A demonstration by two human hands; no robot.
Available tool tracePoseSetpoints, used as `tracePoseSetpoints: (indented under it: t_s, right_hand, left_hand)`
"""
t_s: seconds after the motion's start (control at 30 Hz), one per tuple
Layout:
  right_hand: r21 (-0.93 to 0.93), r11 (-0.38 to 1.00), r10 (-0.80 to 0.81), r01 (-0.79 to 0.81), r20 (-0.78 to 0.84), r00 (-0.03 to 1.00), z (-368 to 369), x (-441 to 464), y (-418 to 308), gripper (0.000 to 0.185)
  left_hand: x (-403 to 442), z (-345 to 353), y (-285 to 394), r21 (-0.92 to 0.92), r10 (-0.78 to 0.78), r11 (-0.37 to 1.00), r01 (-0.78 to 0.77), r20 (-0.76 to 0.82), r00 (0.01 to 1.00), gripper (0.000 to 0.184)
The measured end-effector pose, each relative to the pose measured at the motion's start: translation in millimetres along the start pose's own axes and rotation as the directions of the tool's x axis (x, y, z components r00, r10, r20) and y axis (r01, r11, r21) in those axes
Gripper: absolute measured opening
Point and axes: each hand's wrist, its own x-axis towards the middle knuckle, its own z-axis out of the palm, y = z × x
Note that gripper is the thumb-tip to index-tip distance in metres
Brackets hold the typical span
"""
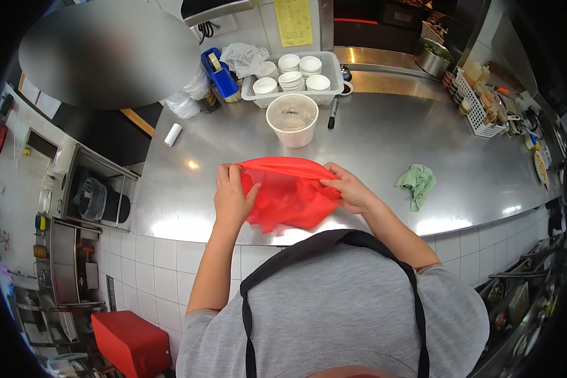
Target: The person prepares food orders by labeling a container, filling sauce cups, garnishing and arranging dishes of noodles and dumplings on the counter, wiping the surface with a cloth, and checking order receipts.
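Note:
A red plastic bag (290, 195) is stretched between my two hands over the front part of the steel counter, its top edge spread wide. My left hand (235, 194) grips the bag's left end, and my right hand (349, 188) pinches its right end. Just beyond the bag stands a white round tub (294, 133) with a clear lid that bears black handwriting. The lower part of the bag is slightly blurred.
Behind the tub sits a grey tray (334, 68) of stacked white cups. A black marker (332, 113) lies beside it, a green cloth (416, 184) to the right, a white roll (173, 135) to the left. A white basket (479, 110) holds containers at far right.

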Motion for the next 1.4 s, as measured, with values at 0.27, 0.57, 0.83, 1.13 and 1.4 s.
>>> tracePoseSetpoints:
  t_s: [0.27, 0.57, 0.83, 1.13, 1.4]
  right_hand:
    - [-0.566, 0.802, 0.351, -0.19, 0.19, 0.917, -36, 29, -13, 0.039]
    - [-0.566, 0.821, -0.201, -0.078, -0.413, 0.888, -64, 173, -49, 0.055]
    - [-0.648, 0.761, -0.369, 0.039, -0.382, 0.847, -30, 137, -65, 0.029]
    - [-0.727, 0.364, -0.589, 0.582, 0.305, 0.749, 26, 104, -52, 0.023]
    - [-0.884, 0.432, -0.139, 0.176, 0.127, 0.982, 11, 96, -3, 0.018]
  left_hand:
    - [-12, -27, -63, 0.1, -0.152, 0.987, 0.124, 0.364, 0.919, 0.05]
    - [-2, -24, -68, -0.511, 0.067, 0.682, 0.524, 0.757, 0.65, 0.057]
    - [5, -8, -64, -0.464, 0.002, 0.532, 0.708, 0.837, 0.547, 0.067]
    - [10, 6, -49, -0.642, 0.016, 0.432, 0.633, 0.708, 0.706, 0.092]
    - [9, -12, -42, -0.721, 0.014, 0.513, 0.465, 0.549, 0.836, 0.095]
